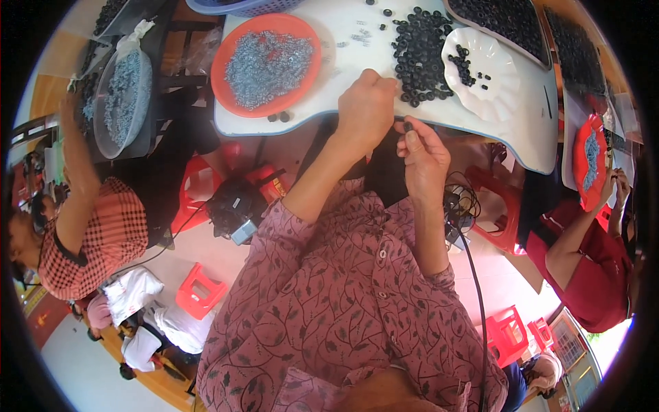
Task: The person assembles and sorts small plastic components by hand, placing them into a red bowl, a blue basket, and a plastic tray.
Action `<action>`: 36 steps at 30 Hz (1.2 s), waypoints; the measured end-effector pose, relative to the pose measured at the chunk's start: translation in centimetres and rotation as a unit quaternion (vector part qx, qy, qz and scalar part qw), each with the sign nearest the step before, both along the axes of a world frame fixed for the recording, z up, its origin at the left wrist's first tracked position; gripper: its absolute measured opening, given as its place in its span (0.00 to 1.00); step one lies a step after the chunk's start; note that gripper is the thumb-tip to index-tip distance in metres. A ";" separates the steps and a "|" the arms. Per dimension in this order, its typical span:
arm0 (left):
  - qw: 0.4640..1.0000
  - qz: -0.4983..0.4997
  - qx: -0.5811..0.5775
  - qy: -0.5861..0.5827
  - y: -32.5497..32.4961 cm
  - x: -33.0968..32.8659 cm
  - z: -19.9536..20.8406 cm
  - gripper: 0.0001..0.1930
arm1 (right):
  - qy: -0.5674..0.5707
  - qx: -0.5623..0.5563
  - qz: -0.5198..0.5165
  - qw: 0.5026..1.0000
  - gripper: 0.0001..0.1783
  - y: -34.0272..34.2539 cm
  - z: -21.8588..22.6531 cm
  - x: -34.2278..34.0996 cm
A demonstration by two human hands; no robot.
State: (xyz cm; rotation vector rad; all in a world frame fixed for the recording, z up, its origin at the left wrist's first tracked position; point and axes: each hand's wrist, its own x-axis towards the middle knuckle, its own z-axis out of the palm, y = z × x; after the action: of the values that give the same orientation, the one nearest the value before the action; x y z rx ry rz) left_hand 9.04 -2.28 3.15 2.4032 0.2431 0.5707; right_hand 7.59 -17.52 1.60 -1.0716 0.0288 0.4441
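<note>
My right hand (423, 159) pinches a small black round piece (408, 127) between thumb and fingertips, just off the near edge of the white table (329, 82). My left hand (366, 108) is closed beside it, above the table edge, its back turned up; whatever its fingers hold is hidden. Beyond my hands lies a pile of black ring-like pieces (420, 51). To its right a white scalloped dish (504, 82) holds some smaller black pieces. On the left, an orange plate (314, 58) is heaped with small grey-blue pieces (264, 65).
A tray of black pieces (504, 20) lies at the far right, a blue basket (240, 7) at the far left. Co-workers sit on both sides, one in a checked shirt (113, 220), one in red (590, 275). Red stools (200, 292) and a cable (473, 268) are behind.
</note>
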 end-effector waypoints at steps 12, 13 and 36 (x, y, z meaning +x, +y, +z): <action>0.957 -0.038 -0.287 -0.032 -0.2 -5.1 1.3 0.08 | 0.011 0.062 0.018 0.998 0.16 0.2 0.4 -0.2; 0.957 -0.036 -0.287 -0.034 -0.3 -5.4 1.0 0.08 | 0.009 0.066 0.019 0.998 0.16 0.4 0.4 -0.2; 0.583 -0.046 -0.811 0.013 1.9 -9.3 -2.6 0.13 | -0.394 -0.314 0.064 0.862 0.13 3.9 2.8 -0.6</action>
State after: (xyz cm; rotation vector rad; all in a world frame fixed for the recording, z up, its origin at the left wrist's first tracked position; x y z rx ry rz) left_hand -0.30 -0.33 0.57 0.5679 0.3931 0.0513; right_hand 7.03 -13.62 4.42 -1.8478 -0.6719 0.0717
